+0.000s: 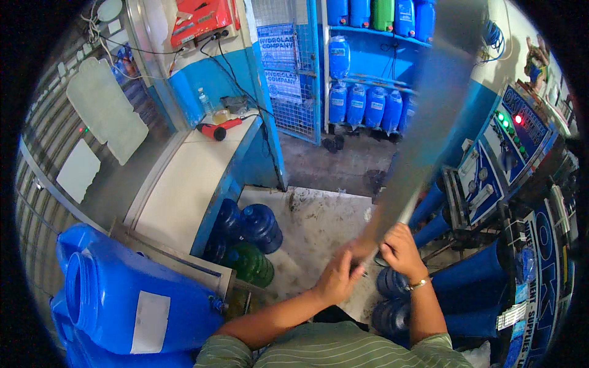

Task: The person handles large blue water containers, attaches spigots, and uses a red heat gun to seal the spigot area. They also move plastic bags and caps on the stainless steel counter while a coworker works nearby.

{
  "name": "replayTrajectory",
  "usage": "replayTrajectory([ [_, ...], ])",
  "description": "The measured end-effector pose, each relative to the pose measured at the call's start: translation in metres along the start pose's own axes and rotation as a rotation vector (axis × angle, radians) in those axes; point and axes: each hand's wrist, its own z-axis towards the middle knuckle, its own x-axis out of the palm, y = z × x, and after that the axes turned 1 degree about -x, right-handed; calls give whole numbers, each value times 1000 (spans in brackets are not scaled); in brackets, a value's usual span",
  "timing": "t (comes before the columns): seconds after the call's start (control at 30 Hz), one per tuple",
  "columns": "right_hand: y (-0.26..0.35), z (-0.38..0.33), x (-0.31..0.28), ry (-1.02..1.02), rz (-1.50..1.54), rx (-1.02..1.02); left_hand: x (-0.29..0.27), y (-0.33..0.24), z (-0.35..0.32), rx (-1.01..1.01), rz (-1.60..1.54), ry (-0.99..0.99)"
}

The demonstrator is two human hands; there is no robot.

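Note:
A long, flat grey bar [423,116], smeared by motion, slants from the top right down to both hands. I cannot make out exactly what it is. My right hand [402,250], a bracelet on its wrist, is closed around the bar's right edge near the low end. Lower and to the left, my left hand [340,277] curls its fingers at the bar's brownish lower end. A dark gap and a small shiny bit show beside the left fingertips. The bar covers part of the shelves behind it.
Large blue containers [147,300] stand at near left. Round blue bottles [261,227] and a green bottle [248,264] sit on the floor by a counter [184,178]. Shelves of blue jugs [374,107] are at the back; a control panel [515,132] and blue cylinders are right.

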Motion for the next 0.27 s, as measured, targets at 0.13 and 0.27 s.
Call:
replayTrajectory([
  [0.13, -31, -103, 14, -342, 240, 626, 18, -9, 7, 180, -230, 331],
  [0.27, 2, -199, 32, -207, 347, 1030, 29, -16, 29, 92, -593, 775],
])
